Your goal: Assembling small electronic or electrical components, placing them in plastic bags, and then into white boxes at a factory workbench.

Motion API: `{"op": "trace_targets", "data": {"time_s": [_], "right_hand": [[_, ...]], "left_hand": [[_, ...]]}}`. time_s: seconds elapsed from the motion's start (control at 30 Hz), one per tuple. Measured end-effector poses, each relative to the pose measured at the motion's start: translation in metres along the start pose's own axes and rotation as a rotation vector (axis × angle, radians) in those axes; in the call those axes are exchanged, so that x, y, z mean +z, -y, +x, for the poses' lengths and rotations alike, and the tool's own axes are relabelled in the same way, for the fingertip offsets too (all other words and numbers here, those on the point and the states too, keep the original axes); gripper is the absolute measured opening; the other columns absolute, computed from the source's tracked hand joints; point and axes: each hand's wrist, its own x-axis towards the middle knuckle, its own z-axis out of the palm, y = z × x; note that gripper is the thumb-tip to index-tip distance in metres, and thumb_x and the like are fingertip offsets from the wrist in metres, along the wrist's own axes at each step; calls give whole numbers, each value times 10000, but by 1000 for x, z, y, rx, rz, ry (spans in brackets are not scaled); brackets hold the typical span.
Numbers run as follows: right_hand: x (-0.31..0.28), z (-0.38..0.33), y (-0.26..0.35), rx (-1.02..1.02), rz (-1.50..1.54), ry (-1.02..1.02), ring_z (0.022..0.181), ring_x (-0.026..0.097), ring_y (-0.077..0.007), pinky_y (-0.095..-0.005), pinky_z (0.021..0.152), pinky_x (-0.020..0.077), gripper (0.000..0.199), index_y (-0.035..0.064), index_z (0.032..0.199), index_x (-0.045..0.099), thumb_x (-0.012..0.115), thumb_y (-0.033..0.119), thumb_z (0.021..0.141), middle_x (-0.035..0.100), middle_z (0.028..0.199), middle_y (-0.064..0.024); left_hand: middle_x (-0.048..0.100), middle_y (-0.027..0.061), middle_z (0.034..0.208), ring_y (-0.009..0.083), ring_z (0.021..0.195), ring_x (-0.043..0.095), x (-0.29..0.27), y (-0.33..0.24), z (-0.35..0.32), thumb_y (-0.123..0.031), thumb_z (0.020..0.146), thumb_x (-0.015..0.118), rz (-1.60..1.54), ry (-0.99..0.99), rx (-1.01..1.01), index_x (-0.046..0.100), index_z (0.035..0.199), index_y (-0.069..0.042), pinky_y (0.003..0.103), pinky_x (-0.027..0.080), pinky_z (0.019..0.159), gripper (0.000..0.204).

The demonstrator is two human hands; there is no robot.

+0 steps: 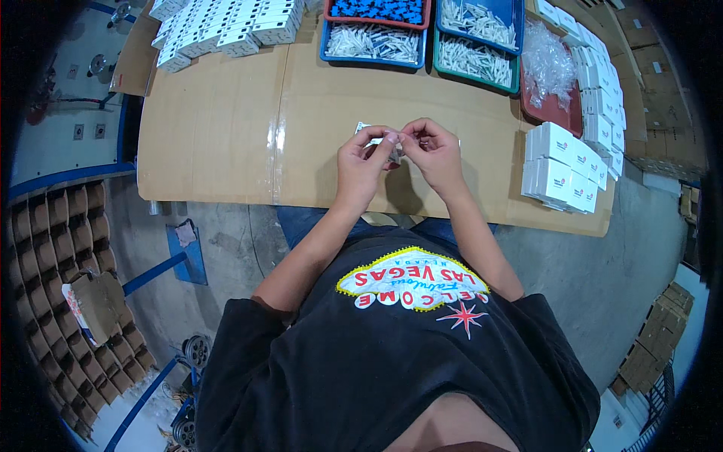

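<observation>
Your cardboard-topped table (pixel 218 135) bore a strip of clear tape (pixel 280 139) left of centre. On it you had rows of white boxes (pixel 226 26) at upper left, a blue tray (pixel 373 65) and a green tray (pixel 474 79) at top centre, and a red tray (pixel 553 117) beside stacked white cartons (pixel 559 167) toward the right

The black short-sleeved T-shirt (pixel 324 377) bears a yellow-edged white chest print (pixel 414 280) and a red star (pixel 462 319); trousers (pixel 297 224) are blue.

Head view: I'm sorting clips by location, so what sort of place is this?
Probably a packing or assembly workshop: there are stacked white boxes, a blue tray of small white parts and a cardboard-covered table.
</observation>
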Motion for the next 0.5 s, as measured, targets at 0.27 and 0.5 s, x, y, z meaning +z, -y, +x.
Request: {"op": "trace_targets", "data": {"time_s": [0.27, 0.5], "right_hand": [[-1, 1, 3, 15, 27, 20, 758, 597, -36, -194, 679, 488, 122, 0, 988, 682, 732, 74, 906, 667, 862, -2], [-1, 1, 3, 41, 26, 35, 769, 604, -41, -195, 687, 492, 114, 1, 996, 673, 717, 74, 921, 666, 873, -5]], "left_hand": [[694, 6, 976, 59, 820, 650, -1, 1, 3, -176, 988, 670, -21, 5, 5, 691, 1079, -40, 215, 554, 644, 166], [688, 7, 953, 60, 814, 649, 0, 1, 2, -149, 982, 674, -36, 15, 27, 678, 1070, -38, 217, 546, 643, 142]]}}
